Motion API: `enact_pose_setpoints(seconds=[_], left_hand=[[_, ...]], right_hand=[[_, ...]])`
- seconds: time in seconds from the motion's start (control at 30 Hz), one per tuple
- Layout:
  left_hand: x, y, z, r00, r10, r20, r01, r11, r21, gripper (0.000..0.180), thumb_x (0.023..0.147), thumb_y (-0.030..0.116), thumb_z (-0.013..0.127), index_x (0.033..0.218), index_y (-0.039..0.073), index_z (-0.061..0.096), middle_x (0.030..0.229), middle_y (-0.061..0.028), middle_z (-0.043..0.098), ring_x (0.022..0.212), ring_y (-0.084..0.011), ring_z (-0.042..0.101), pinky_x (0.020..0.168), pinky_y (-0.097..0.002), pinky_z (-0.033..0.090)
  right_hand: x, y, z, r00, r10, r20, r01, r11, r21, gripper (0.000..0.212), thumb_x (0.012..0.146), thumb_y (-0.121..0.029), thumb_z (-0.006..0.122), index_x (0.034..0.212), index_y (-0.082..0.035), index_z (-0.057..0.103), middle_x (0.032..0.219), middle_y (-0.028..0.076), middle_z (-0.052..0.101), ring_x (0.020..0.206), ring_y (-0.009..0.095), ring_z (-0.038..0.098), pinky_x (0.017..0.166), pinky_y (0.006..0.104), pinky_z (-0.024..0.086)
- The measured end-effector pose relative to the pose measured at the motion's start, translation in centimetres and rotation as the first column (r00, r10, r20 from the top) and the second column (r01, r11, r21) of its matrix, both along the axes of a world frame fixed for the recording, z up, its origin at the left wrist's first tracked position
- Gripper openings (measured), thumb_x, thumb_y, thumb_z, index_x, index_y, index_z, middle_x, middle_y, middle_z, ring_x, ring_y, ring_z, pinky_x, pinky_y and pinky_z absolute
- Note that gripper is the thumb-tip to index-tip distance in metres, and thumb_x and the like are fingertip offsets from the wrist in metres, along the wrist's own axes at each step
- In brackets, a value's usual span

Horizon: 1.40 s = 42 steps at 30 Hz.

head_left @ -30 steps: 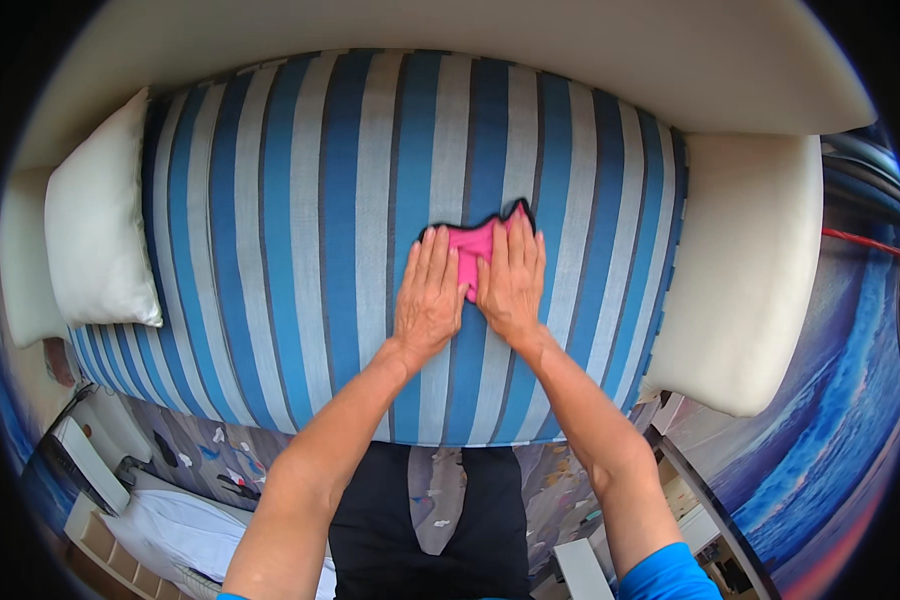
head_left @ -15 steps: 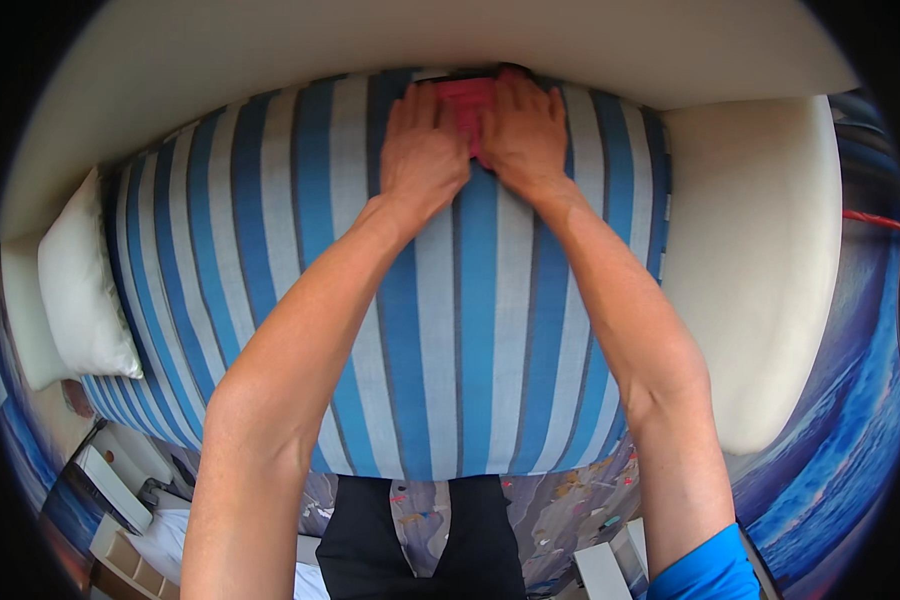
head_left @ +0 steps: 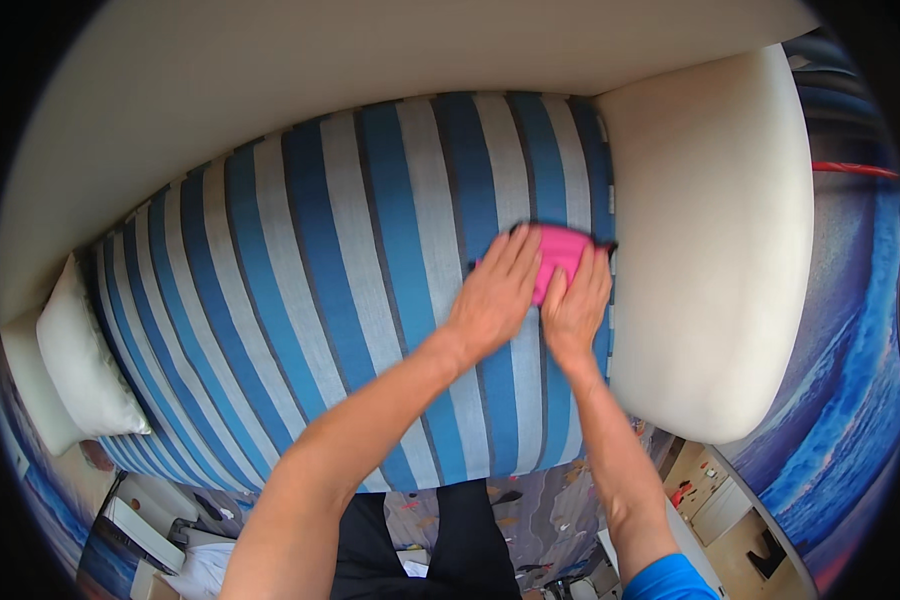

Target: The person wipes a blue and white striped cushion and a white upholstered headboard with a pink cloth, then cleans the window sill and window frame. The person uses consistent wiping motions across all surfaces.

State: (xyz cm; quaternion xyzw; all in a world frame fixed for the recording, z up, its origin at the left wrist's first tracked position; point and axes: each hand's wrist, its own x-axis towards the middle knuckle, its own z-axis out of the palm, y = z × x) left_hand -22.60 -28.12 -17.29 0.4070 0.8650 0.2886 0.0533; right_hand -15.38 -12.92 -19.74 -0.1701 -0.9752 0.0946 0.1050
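A pink piece of cloth with black edges lies on the blue, grey and white striped cover, near its right end. My left hand rests flat over the left part of the cloth, fingers stretched out toward the far side. On the cloth's right part lies my right hand, its fingers straight and its thumb pointing inward beside the left hand. Both palms face down, and they hide much of the cloth. Whether any cloth is pinched under the fingers does not show.
A cream backrest runs along the far side, and a cream padded armrest stands at the right. A white pillow leans at the left end. Below the near edge are my dark-trousered legs and a patterned floor.
Both hands and the pink cloth have come from the far edge by the backrest toward me and to the right. My view has shifted too.
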Motion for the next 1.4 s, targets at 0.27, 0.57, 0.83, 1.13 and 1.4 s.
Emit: enact_pose_setpoints(seconds=[0.27, 0.57, 0.83, 1.13, 1.4], left_hand=[[-7.1, 2.2, -1.4, 0.978, 0.149, -0.142, -0.142, 0.988, 0.06, 0.047, 0.085, 0.0, 0.057, 0.131, -0.01, 0.058, 0.143, -0.0264, 0.052, 0.139, -0.0389, 0.046, 0.12, -0.0473, 0.032], [-5.4, 2.1, -0.8, 0.971, 0.212, -0.107, -0.209, 0.977, 0.038, 0.048, 0.081, 0.001, 0.059, 0.127, -0.013, 0.059, 0.143, -0.0273, 0.052, 0.138, -0.0393, 0.046, 0.119, -0.0477, 0.032], [14.4, -8.4, 2.3, 0.973, 0.051, 0.225, -0.063, 0.997, 0.045, 0.048, 0.079, 0.0, 0.058, 0.126, -0.014, 0.059, 0.146, -0.0285, 0.049, 0.142, -0.0392, 0.042, 0.12, -0.0491, 0.032], [3.7, -5.3, 2.1, 0.964, 0.263, 0.02, -0.264, 0.96, 0.092, 0.05, 0.081, 0.0, 0.062, 0.129, -0.014, 0.056, 0.143, -0.0276, 0.051, 0.138, -0.041, 0.045, 0.116, -0.0486, 0.036], [11.1, -4.0, 1.5, 0.98, 0.199, 0.026, -0.199, 0.98, -0.004, 0.055, 0.073, 0.0, 0.065, 0.127, -0.01, 0.059, 0.139, -0.0249, 0.054, 0.121, -0.0343, 0.055, 0.09, -0.0399, 0.046]], right_hand=[[-11.1, 2.8, -1.0, 0.977, 0.177, -0.121, -0.172, 0.984, 0.05, 0.052, 0.097, -0.029, 0.056, 0.135, 0.006, 0.053, 0.136, 0.032, 0.053, 0.125, 0.047, 0.05, 0.109, 0.0534, 0.038], [-8.0, 1.2, -1.1, 0.982, 0.137, -0.128, -0.135, 0.991, 0.023, 0.05, 0.097, -0.027, 0.057, 0.134, 0.006, 0.054, 0.136, 0.032, 0.053, 0.125, 0.047, 0.05, 0.108, 0.0524, 0.039], [14.3, -9.1, 4.9, 0.979, 0.049, 0.196, -0.032, 0.995, -0.09, 0.061, 0.096, -0.025, 0.061, 0.144, 0.009, 0.044, 0.146, 0.036, 0.042, 0.138, 0.05, 0.039, 0.116, 0.0571, 0.03], [0.2, -4.5, 2.5, 0.991, 0.135, 0.001, -0.135, 0.986, -0.097, 0.055, 0.094, -0.024, 0.063, 0.139, 0.006, 0.052, 0.143, 0.031, 0.048, 0.133, 0.046, 0.045, 0.113, 0.0508, 0.035], [6.8, -5.1, 3.0, 0.99, 0.132, -0.038, -0.137, 0.979, -0.152, 0.041, 0.092, -0.01, 0.062, 0.13, 0.005, 0.058, 0.139, 0.026, 0.054, 0.129, 0.042, 0.05, 0.11, 0.0489, 0.039]])
